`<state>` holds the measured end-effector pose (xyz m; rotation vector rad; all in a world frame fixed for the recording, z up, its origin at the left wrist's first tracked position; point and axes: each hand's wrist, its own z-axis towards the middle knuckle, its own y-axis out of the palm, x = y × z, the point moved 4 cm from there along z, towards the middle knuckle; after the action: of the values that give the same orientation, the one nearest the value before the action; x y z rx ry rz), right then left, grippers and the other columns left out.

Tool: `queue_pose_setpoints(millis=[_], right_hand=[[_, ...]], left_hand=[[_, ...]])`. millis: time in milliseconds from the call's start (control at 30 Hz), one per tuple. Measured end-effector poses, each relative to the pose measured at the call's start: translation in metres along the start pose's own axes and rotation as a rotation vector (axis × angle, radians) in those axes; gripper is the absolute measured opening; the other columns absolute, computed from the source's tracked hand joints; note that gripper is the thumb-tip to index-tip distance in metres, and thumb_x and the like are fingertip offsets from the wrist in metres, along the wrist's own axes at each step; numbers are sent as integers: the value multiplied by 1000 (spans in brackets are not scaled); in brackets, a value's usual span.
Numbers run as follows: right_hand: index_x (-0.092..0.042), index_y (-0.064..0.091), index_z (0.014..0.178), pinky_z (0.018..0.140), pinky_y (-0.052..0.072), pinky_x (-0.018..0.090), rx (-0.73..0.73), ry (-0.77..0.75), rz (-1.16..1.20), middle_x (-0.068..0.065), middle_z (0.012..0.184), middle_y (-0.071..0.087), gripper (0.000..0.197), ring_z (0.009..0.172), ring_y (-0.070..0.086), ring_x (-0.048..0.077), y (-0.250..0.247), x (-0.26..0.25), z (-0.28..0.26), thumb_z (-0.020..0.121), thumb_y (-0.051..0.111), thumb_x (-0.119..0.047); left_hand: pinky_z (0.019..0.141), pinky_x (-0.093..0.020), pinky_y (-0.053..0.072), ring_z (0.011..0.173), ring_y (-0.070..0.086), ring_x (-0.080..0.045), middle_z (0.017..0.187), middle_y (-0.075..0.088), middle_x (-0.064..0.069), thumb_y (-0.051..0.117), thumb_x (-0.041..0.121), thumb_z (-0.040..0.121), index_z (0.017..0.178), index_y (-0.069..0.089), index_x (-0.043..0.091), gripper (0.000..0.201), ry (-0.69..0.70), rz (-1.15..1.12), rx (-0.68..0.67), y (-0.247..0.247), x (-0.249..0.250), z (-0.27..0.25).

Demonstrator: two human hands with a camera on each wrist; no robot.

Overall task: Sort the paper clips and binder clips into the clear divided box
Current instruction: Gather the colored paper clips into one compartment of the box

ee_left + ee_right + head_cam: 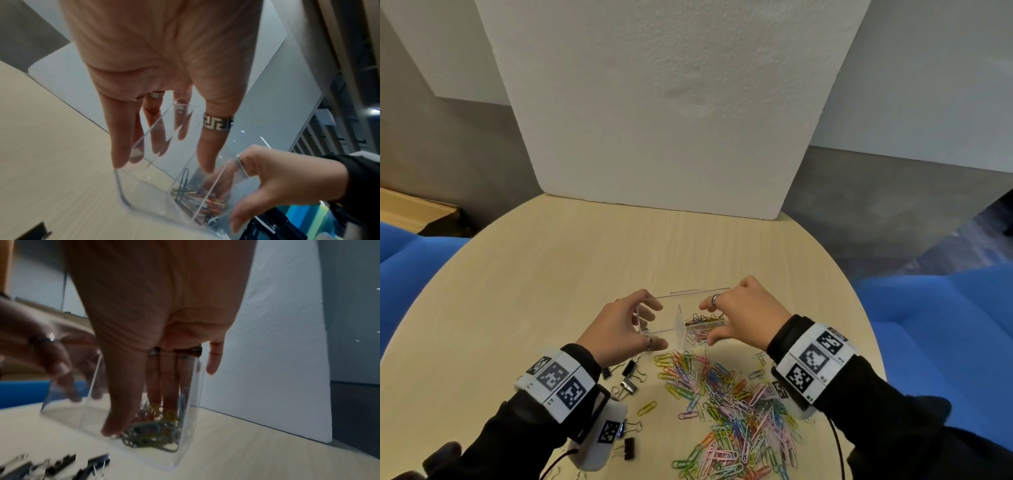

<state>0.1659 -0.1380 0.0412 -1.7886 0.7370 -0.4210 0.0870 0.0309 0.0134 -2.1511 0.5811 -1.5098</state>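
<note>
The clear divided box (677, 323) stands on the round wooden table (551, 267) in front of me. My left hand (659, 325) pinches its left end, thumb on the near wall and fingers on the far wall. My right hand (707, 323) grips the right end the same way. The right compartment holds several coloured paper clips (700, 320); the left one looks empty. A big pile of loose paper clips (729, 404) lies nearer to me. Black binder clips (628, 373) lie beside my left wrist. Whether the box (191, 418) touches the table is unclear.
A white foam board (654, 120) stands upright at the table's far edge. Blue seats sit to the left (400, 246) and right (945, 308) of the table. More binder clips (628, 445) lie under my left forearm.
</note>
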Motion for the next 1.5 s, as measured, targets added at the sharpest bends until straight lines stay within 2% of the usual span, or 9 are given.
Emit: queue_pose_setpoints(millis=[167,233,367,500,867,1000,1133,1333,1500], right_hand=[[-15,58,106,89,26,37,-67,40,-307,5,96,68,17,87,60,25,22,-6,8,89,55,-18],[-19,57,114,91,24,38,-69,74,-159,4,101,67,29,95,58,25,24,-2,11,88,52,-8],[-28,51,125,99,22,35,-72,47,254,-3,118,63,45,112,52,17,19,4,6,84,59,-9],[-29,57,119,103,36,39,43,-1,517,-9,115,64,44,102,59,7,8,9,-3,81,62,-9],[-22,58,116,102,18,38,-20,-25,-60,-2,110,66,27,104,56,18,4,3,-6,92,45,-18],[-32,52,122,96,15,35,139,-43,37,-11,123,58,37,116,47,11,-5,1,-7,88,51,-17],[-41,42,131,95,14,37,58,-14,159,-6,111,63,48,108,47,11,3,-5,-4,87,49,-23],[-25,62,110,92,18,39,63,-30,-53,-7,110,64,24,107,48,15,4,-1,-5,92,46,-29],[-30,56,114,99,17,32,109,-20,178,-13,115,61,26,105,51,6,-12,13,-13,88,57,-26]], left_hand=[[79,-33,51,93,55,-16,94,59,5,83,24,62,97,54,30,46,44,6,45,7,11,0],[80,-35,51,95,54,-16,95,60,3,83,23,63,98,54,29,46,45,-3,52,8,11,1],[76,-29,50,93,55,-13,95,59,5,83,23,63,99,55,28,46,45,-9,43,8,9,0],[78,-33,51,94,56,-15,95,60,6,83,23,63,100,55,27,47,27,-18,47,7,6,0],[76,-29,51,93,58,-13,97,61,5,84,24,63,99,55,28,47,15,-50,26,5,5,2],[79,-31,52,93,58,-12,97,61,5,84,24,63,100,55,27,47,13,-55,17,0,5,4],[81,-33,53,94,58,-11,96,61,5,84,24,62,99,55,28,47,16,-57,12,0,6,5],[81,-35,53,95,58,-11,97,61,5,84,24,62,100,55,29,47,23,-48,13,0,7,4],[80,-35,53,95,58,-13,97,61,4,84,24,62,100,55,28,48,23,-29,17,-1,5,4]])
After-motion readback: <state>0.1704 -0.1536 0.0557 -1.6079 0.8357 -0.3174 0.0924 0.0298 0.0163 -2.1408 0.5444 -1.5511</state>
